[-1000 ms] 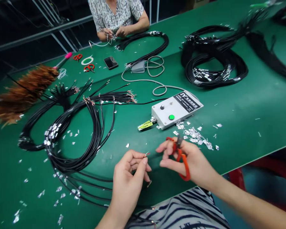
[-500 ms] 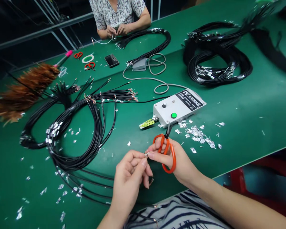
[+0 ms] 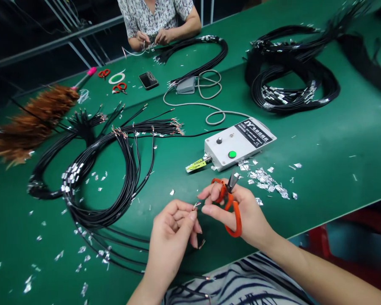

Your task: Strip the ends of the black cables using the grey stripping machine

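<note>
Between thumb and forefinger, my left hand [image 3: 177, 228] pinches the end of a black cable, with its thin stripped wires [image 3: 196, 205] poking up past the fingertips. Another cable end [image 3: 202, 244] sticks out below those fingers. My right hand [image 3: 238, 207] has orange-handled scissors [image 3: 231, 199] hooked on its fingers, blades pointing up and away. Its thumb and forefinger are apart, just right of the wires and not touching them. To the left lies a coil of black cables [image 3: 97, 207], from which several strands run toward my left hand.
A grey-white control box [image 3: 239, 144] with a green button and a yellow-green clip [image 3: 197, 164] stands ahead. Foil scraps [image 3: 266, 182] lie beside it. More cable coils [image 3: 292, 89] are at the back right. A co-worker [image 3: 158, 25] sits across the table, near a phone [image 3: 148, 80].
My right hand has drawn back to the right from the wires, its fingertips parting, and the scissors have tilted with it. My left hand stays nearly in place; the wire ends now show more.
</note>
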The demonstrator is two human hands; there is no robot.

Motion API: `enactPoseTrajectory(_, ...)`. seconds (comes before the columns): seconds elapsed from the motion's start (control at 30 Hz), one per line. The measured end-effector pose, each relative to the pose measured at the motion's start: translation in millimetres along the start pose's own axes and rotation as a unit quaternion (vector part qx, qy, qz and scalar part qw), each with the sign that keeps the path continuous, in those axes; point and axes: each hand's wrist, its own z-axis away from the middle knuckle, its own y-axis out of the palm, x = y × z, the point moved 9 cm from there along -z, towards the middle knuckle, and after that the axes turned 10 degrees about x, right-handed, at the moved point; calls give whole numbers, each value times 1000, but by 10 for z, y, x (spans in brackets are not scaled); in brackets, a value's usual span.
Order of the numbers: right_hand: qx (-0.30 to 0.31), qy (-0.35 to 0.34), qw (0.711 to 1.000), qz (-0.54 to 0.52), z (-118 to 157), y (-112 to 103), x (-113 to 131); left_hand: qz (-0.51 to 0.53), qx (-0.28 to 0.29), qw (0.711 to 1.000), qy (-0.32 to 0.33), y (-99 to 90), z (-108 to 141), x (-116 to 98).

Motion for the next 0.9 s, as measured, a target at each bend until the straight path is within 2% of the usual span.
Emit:
enactPoseTrajectory(0.13, -27, -1, 999, 33, 63, -10, 33, -62, -43, 996, 47, -34, 43, -98)
enactPoseTrajectory(0.33, -17, 47, 995, -90, 67, 62, -100, -231, -90, 955, 162, 19, 178, -306)
enactPoseTrajectory(0.5, -23, 63, 990, -126, 46, 89, -143, -291, -106, 926, 217, 79, 240, -375)
enactPoseTrajectory(0.6, -36, 44, 991, -118, 83, 112, -125, -249, -100, 944, 190, 59, 206, -300)
enactPoseTrajectory(0.7, -63, -32, 995, -67, 155, 115, -32, -144, -79, 978, 126, 31, 148, -156)
enactPoseTrajectory(0.8, -65, -97, 993, -14, 208, 151, 34, -68, -52, 993, 78, 34, 113, -69)
enactPoseTrajectory(0.9, -62, -89, 994, -26, 189, 160, -23, -37, -19, 997, 64, 36, 82, -45)
